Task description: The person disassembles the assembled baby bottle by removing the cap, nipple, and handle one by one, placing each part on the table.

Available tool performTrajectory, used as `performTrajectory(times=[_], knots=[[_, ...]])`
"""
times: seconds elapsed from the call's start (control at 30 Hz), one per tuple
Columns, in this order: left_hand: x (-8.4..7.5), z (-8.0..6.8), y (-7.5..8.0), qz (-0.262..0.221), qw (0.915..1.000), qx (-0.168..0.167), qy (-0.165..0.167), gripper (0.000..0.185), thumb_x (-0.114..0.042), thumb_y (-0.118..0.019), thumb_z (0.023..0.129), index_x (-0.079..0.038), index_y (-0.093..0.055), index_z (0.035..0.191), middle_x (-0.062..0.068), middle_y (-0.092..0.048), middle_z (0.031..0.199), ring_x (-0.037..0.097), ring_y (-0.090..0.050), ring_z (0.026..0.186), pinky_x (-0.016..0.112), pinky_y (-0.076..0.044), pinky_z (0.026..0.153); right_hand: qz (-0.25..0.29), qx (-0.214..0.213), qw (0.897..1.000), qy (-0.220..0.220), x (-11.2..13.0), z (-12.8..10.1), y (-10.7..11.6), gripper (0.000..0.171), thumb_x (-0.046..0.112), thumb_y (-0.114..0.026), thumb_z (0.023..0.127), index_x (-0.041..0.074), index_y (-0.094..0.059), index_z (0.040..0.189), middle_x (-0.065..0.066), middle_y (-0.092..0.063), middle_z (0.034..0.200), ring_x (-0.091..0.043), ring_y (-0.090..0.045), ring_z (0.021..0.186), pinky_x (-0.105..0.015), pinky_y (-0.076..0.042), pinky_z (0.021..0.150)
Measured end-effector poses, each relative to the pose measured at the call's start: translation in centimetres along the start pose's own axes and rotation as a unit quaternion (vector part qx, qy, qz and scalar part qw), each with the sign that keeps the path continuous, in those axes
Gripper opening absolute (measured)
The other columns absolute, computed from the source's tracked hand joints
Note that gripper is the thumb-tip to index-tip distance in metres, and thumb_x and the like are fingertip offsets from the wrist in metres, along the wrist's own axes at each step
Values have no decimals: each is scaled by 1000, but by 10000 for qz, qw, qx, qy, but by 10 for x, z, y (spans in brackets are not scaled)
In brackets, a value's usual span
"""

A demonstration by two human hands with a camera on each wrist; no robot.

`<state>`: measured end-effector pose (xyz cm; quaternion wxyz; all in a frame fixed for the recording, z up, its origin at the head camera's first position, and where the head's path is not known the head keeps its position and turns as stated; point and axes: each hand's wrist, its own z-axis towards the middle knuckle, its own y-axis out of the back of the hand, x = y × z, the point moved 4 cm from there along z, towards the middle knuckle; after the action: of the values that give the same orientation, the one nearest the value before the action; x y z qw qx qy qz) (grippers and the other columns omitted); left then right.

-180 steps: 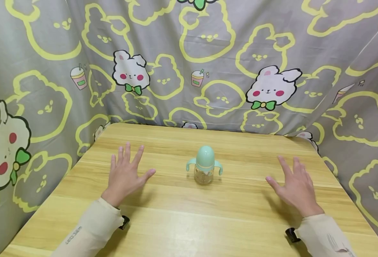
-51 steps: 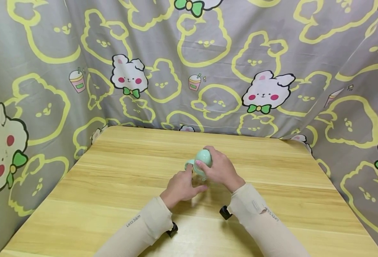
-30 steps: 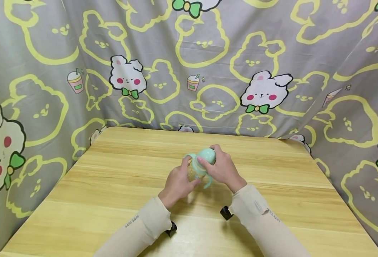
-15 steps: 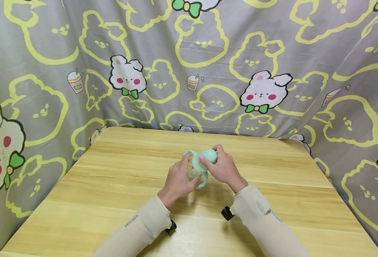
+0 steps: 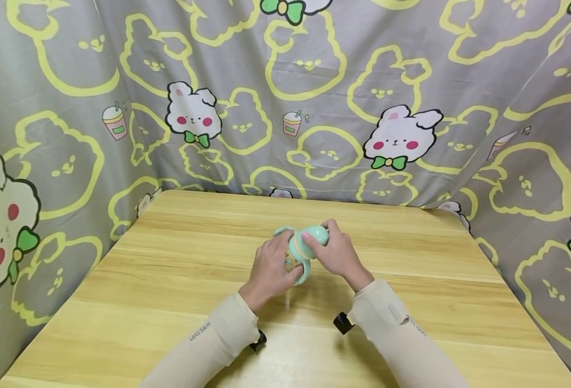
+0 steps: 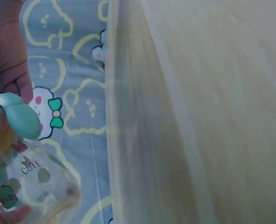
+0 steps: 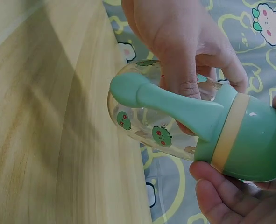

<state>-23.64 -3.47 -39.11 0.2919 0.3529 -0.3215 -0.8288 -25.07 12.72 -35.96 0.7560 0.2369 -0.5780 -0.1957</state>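
Both hands are holding the bottle (image 5: 299,252) tilted above the tabletop (image 5: 179,280): left hand (image 5: 271,269) fingers curling around its clear body, right hand (image 5: 336,256) fingers gripping the cap (image 5: 314,237). Bunny curtain (image 5: 285,97) is hanging from 9 to 3 o'clock.

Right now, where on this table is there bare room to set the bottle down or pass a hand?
Bare wood lies on the table between the left hand and the curtain, likewise right of the right hand, and along the far edge. The crowded spot is the middle, where both hands hold the baby bottle tilted off the wood.
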Motion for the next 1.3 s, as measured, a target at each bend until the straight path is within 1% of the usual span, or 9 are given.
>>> performTrajectory(times=[0.17,0.3,0.4,0.57,0.67,0.87,1.1,1.2,1.3], knots=[[1,1,3,18,9991,-174,-388,73,-28,-75,75,-4,-45,137,13,-57,127,29,-58,108,48,-48,83,318,47,9995,-81,1,0,1,46,44,-57,94,6,-47,116,-11,-62,81,-19,-62,61,-34,-51,56],[1,0,4,95,9977,-278,-603,74,-29,-75,74,-5,-45,137,12,-57,128,28,-59,105,46,-49,78,444,61,9989,-106,1,0,1,45,44,-57,94,6,-48,116,-12,-62,82,-20,-63,60,-33,-52,56],[0,1,4,228,9972,-310,-647,75,-30,-76,74,-6,-44,138,10,-57,129,27,-59,105,45,-50,77,506,62,9986,-131,0,0,0,45,44,-56,95,5,-48,116,-12,-62,82,-21,-63,60,-33,-53,56],[0,3,4,452,9977,-209,-471,81,-31,-82,70,-9,-44,139,8,-58,127,23,-61,101,42,-51,75,614,106,9978,-224,-2,1,-1,45,44,-55,95,5,-49,117,-14,-62,85,-22,-65,61,-34,-54,57],[-1,4,5,571,9975,-146,-395,87,-33,-85,67,-9,-44,140,8,-61,124,23,-62,97,42,-52,74,677,171,9972,-280,-2,0,-1,45,45,-54,96,5,-49,117,-13,-63,84,-27,-66,63,-36,-55,58],[-3,5,5,656,9955,-339,-587,82,-32,-85,64,-8,-49,134,7,-66,110,21,-65,85,39,-52,66,701,335,9962,-387,-4,-1,0,47,47,-53,96,5,-49,117,-12,-63,82,-27,-67,65,-34,-54,58],[-5,2,5,597,9914,-679,-949,67,-33,-84,63,-8,-56,119,3,-67,94,14,-58,67,32,-48,54,348,669,9967,-286,-10,-1,1,52,48,-50,97,1,-50,120,-11,-62,82,-27,-65,62,-34,-53,58],[-6,1,5,582,9894,-751,-1101,63,-33,-83,63,-9,-57,116,3,-67,93,12,-55,65,30,-46,52,54,697,9973,-213,-11,-1,2,51,49,-48,98,2,-51,118,-9,-61,78,-25,-61,58,-34,-49,55],[-7,0,5,542,9886,-727,-1206,62,-32,-82,65,-7,-59,118,5,-68,98,13,-57,67,29,-47,53,-177,636,9977,-134,-12,-2,4,49,51,-48,97,5,-53,114,-7,-59,77,-21,-57,60,-34,-47,55]])
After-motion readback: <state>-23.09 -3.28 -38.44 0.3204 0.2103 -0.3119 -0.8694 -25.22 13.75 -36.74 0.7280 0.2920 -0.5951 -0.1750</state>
